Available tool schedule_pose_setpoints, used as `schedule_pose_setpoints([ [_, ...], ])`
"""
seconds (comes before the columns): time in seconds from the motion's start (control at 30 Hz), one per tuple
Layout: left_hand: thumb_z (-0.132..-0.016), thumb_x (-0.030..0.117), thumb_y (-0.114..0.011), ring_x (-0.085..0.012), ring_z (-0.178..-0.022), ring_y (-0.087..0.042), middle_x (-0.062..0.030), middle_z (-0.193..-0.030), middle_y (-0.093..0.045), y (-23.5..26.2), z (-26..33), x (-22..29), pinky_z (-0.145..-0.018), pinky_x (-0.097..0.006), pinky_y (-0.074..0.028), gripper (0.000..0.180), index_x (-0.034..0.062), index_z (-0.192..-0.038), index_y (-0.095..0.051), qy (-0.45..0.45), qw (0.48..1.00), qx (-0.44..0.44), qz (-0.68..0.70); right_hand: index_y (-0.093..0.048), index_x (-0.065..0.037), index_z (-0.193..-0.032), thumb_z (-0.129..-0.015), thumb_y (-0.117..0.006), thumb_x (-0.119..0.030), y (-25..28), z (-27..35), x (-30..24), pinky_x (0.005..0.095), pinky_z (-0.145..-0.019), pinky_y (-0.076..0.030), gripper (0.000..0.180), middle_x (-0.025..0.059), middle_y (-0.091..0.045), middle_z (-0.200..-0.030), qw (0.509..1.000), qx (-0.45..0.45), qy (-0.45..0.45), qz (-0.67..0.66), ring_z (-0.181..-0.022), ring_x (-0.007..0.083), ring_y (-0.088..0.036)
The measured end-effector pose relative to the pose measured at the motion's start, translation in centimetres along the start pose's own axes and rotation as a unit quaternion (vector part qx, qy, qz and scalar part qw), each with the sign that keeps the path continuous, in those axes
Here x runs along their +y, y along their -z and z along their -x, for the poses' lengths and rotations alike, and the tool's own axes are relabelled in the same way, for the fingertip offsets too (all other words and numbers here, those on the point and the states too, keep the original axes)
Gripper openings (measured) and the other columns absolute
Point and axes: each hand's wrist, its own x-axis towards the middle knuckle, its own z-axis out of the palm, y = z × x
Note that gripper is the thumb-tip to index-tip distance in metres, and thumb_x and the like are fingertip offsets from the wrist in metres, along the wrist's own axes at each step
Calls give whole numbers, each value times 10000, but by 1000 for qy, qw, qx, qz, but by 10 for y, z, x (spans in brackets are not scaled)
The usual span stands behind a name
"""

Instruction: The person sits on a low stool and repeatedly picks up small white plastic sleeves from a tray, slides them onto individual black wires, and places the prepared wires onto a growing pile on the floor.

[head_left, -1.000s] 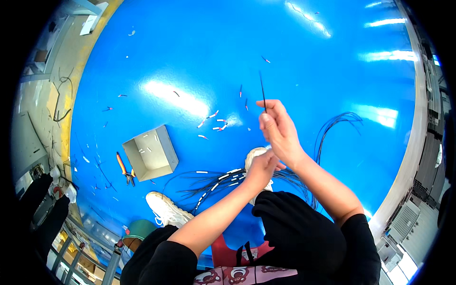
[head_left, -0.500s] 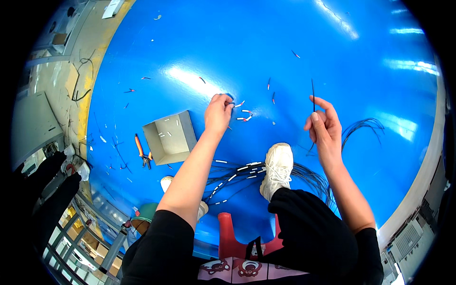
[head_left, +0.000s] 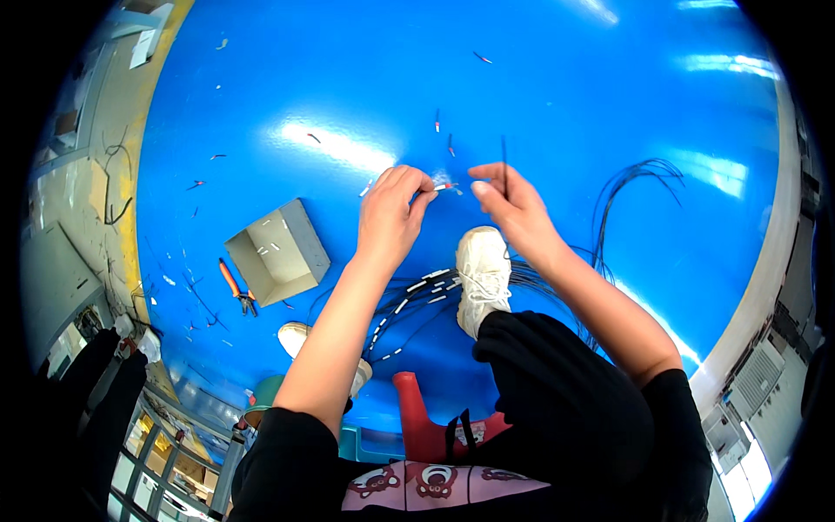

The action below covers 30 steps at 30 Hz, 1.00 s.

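My left hand point(head_left: 393, 213) is above the blue floor, thumb and fingers pinched together. A short white sleeve with a red end point(head_left: 444, 187) sticks out of its fingertips toward the right. My right hand point(head_left: 519, 216) is close by on the right, thumb and forefinger pointing at the left hand. A thin black cable point(head_left: 504, 150) stands up from its fingers, slightly blurred; its lower part is hidden by the hand. A small gap separates the sleeve from my right fingertips. Another white piece point(head_left: 366, 187) lies beside my left hand.
A grey open box point(head_left: 306, 245) with several small white sleeves stands on the left, orange-handled pliers point(head_left: 231, 280) beside it. Black cables point(head_left: 409, 300) with white sleeves run under my shoe point(head_left: 484, 274). Short cable scraps point(head_left: 437, 122) lie scattered ahead. A red stool point(head_left: 419, 422) is beneath me.
My right hand has moved left with the black cable, close to my left hand. The left hand now shows a red-ended white sleeve at its fingertips. The whole view has shifted.
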Motion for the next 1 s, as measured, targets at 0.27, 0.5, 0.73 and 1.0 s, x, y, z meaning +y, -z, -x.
schedule_pose_setpoints([
  [0.27,-783,45,-732,-162,-775,-623,-51,-850,-655,7,12,43,-690,-294,-485,150,35,-898,-636,77,986,50,142,-614,-4,-898,-915,-619,-140,-3,9,-8,246,-633,-438,138,24,-615,-762,996,-40,-1,-83,-716,77,-550],
  [0.5,-806,50,-702,-101,-695,-573,-51,-818,-628,11,28,51,-630,-252,-457,98,3,-881,-660,154,951,43,266,-593,-2,-857,-913,-608,-96,-16,24,-30,252,-599,-425,111,32,-606,-721,995,-29,70,-57,-678,76,-539],
  [0.73,-811,32,-700,-66,-693,-518,-24,-825,-610,19,43,65,-630,-216,-419,82,3,-872,-654,130,934,131,306,-562,-10,-869,-916,-586,-59,-24,37,-44,232,-617,-421,72,15,-586,-753,991,-22,104,-80,-696,63,-525],
  [1.0,-852,17,-683,-57,-768,-532,-9,-889,-617,33,47,65,-656,-200,-413,87,41,-922,-637,130,910,192,345,-570,-16,-869,-902,-615,-66,-19,24,-39,240,-590,-424,75,15,-575,-727,984,34,165,-51,-674,67,-528],
])
